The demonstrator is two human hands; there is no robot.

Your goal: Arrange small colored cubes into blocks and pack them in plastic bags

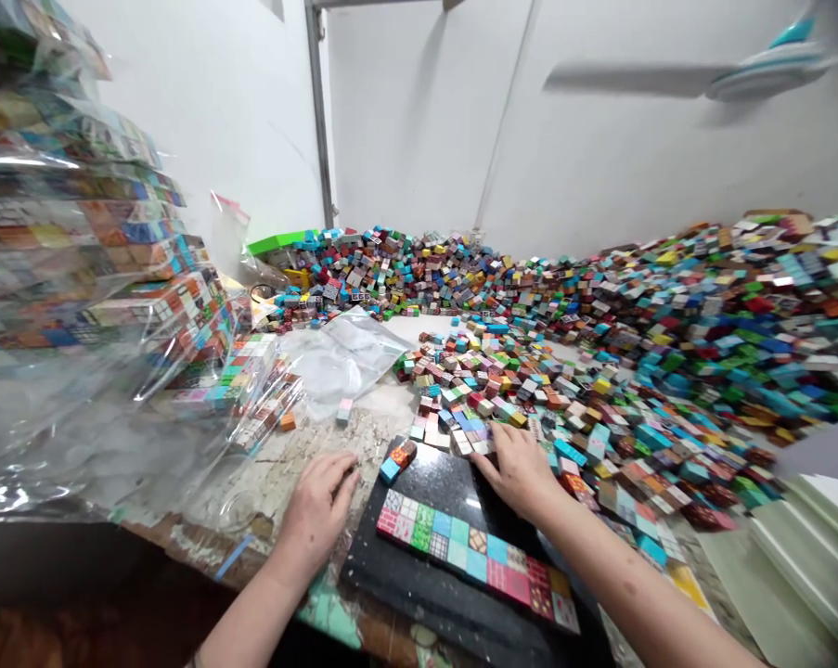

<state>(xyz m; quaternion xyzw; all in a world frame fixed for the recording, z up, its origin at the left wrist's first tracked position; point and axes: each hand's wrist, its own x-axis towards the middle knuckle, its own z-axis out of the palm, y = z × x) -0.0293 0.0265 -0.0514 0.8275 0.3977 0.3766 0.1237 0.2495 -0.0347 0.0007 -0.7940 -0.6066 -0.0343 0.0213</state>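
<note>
On the black board (419, 580), a two-row strip of small patterned blocks (460, 547) lies flat, in pink, green, blue and dark red. A few loose blocks (397, 459), blue and orange, sit at the board's far left corner. My right hand (520, 468) reaches over the board's far edge, thumb and fingers against a small group of patterned blocks (469, 436) at the front of the pile. Left of the board, my left hand (321, 501) is low over the worn tabletop, fingers loosely bent and thumb apart, with nothing visible in it.
A large heap of small blocks (669, 325) spreads across the back and right. Clear plastic-wrapped stacks of blocks (77, 241) rise at the left. A clear plastic bag (349, 357) lies near the middle. A fan (767, 74) is at upper right.
</note>
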